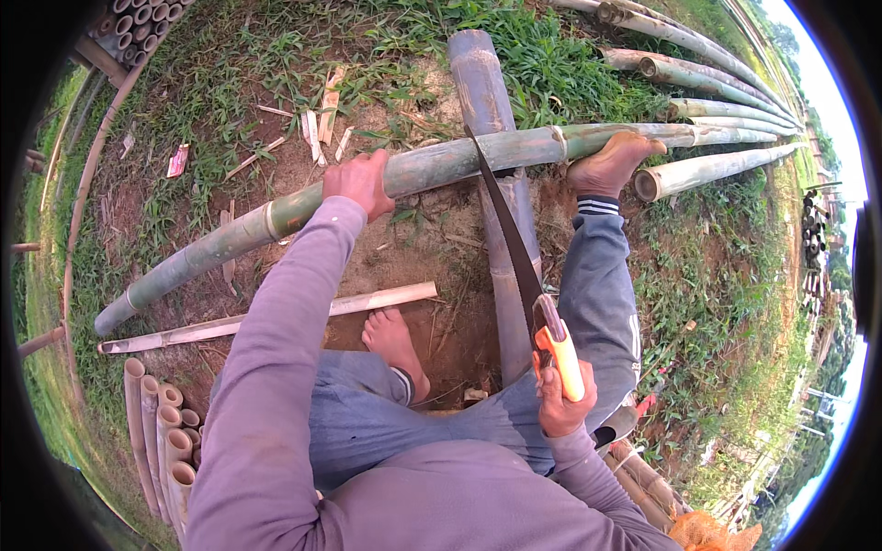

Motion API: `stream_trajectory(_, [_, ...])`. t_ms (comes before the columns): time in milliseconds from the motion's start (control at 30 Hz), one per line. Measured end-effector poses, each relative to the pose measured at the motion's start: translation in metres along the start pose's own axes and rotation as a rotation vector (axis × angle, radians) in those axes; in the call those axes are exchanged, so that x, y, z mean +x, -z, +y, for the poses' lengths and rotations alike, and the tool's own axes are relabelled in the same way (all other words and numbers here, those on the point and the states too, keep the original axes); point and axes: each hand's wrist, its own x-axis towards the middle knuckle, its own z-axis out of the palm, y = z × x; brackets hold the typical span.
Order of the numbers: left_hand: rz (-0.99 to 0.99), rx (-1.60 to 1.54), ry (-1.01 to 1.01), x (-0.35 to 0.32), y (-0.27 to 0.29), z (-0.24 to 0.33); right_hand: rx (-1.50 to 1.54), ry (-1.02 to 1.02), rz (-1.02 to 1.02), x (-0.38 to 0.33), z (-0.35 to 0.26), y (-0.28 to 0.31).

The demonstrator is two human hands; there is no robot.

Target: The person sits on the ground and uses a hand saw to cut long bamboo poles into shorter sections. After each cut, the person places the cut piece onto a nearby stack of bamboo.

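Note:
A long green bamboo pole [441, 167] slants across the ground, resting over a thicker greyish bamboo log [482, 83]. My left hand [359, 185] is closed over the pole, left of the crossing. In my right hand [563, 399] is the orange and cream handle of a hand saw [508, 230]. Its dark toothed blade points up and away, with the tip at the pole just above the log. My bare right foot [614, 163] presses on the pole to the right of the blade. My left foot [392, 342] stands on the soil.
A split bamboo strip [266, 319] lies in front of my left foot. Several cut poles [707, 78] lie at the far right. Short bamboo tubes [170, 432] are bundled at the lower left, and more are stacked [138, 23] at the top left. Bamboo chips [322, 115] litter the grass.

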Motion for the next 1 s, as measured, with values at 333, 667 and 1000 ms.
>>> stream_trajectory(333, [-0.05,0.005,0.018,-0.007,0.007,0.004,-0.076,0.13,-0.003,0.17,-0.019,-0.122])
stream_trajectory(667, [-0.026,0.037,0.036,-0.005,0.002,0.006,-0.053,0.16,-0.007,0.11,0.008,-0.077])
stream_trajectory(1000, [-0.01,-0.017,0.006,-0.004,0.002,-0.006,-0.054,0.003,-0.093,0.025,-0.007,-0.012])
